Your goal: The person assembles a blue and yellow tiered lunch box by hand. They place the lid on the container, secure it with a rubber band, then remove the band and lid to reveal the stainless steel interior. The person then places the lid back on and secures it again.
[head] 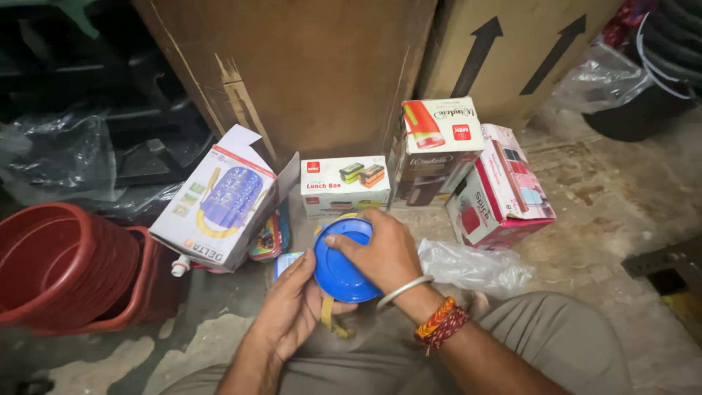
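Head view, lower centre of the frame: we see both hands on one thing, a round blue container (344, 263) held over the lap. Our left hand (292, 311) comes up from below and cups its lower left edge, fingers curled together around the rim. Our right hand (384, 256) lies across the top right of the blue face, fingers spread a little and pressed flat on it, thumb at the lower rim; a metal bangle (404, 290) and a red and orange thread band (441, 324) sit on that wrist. So the container lies between the two hands, its flat face tilted up toward us, the right hand over it and the left under it. Being round, it shows no long axis. A yellow strap (327, 316) hangs from under it, toward the lap.

Just right of the hands lies a crumpled clear plastic bag (475, 267). At the left edge sits a stack of red tubs (62, 267). Farther up, a row of printed product boxes stands on the concrete floor (607, 205): a tilted white and blue box (219, 197), a small white lunch box carton (344, 186), a taller carton (437, 146) and a pink one (504, 186). Behind them rise big brown cartons (307, 66).
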